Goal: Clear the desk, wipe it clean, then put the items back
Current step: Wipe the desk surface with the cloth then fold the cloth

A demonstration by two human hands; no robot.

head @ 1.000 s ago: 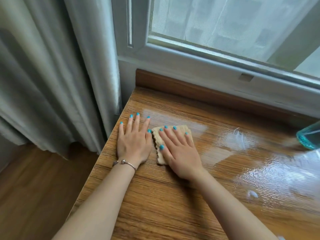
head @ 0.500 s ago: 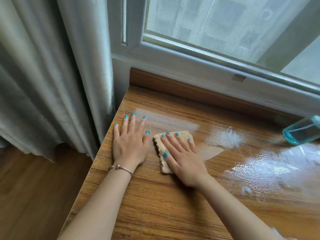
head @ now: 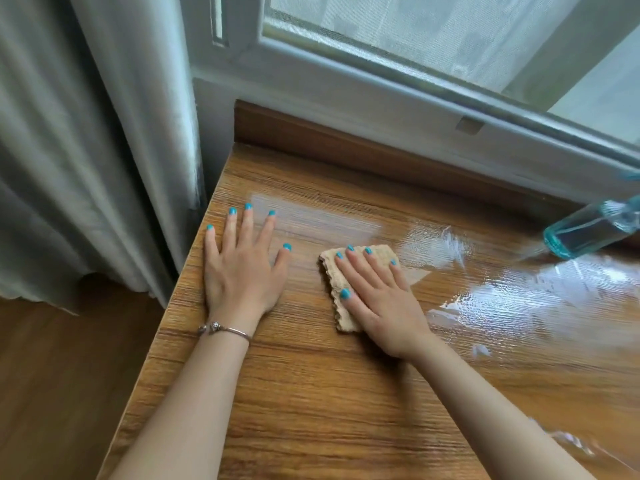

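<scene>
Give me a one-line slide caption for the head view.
Right hand presses a tan cloth flat on the wet wooden desk; left hand rests beside it.

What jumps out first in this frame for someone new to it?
Two hands lie flat on the wooden desk by the window: the left hand bare on the wood near the desk's left edge, the right hand pressing a tan cloth beside it. Right of the cloth, wet streaks gleam across the desk, and a clear blue-tinted bottle shows at the far right edge.
</scene>
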